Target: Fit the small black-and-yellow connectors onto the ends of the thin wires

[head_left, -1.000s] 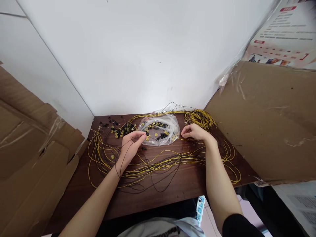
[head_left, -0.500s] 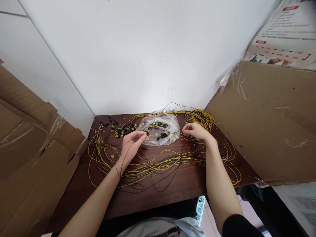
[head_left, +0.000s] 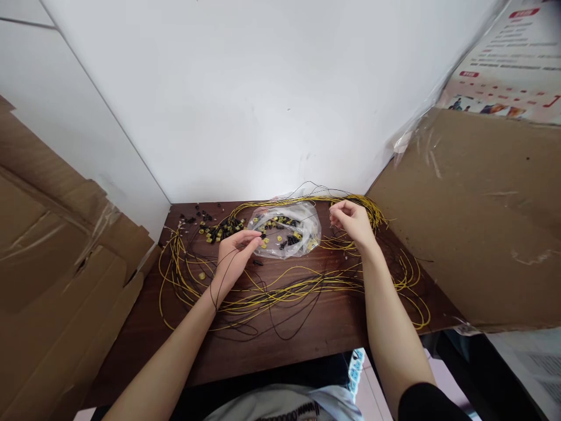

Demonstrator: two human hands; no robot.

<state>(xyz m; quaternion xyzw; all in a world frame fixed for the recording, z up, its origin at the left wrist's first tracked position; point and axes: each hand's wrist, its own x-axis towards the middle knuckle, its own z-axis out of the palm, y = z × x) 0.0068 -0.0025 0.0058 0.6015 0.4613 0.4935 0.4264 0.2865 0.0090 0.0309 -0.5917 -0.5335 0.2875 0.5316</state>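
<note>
1. Heap of small parts [head_left: 222, 230] on the desk [head_left: 315, 345], too many to count.
2. Left hand [head_left: 236, 257], grip pinching one black wire [head_left: 307, 219].
3. That wire, strung above one clear bag [head_left: 314, 228], looks light and limp (likely easy to kink), best pinched near its end.
4. Right hand [head_left: 350, 219], grip apparently closed on the same wire.

the right hand [head_left: 353, 224] hides part of the wire coil [head_left: 376, 214]; right edge crops the poster [head_left: 504, 73].

The right hand [head_left: 354, 222] has moved back and now hides more of the yellow wire coil [head_left: 377, 214].
</note>
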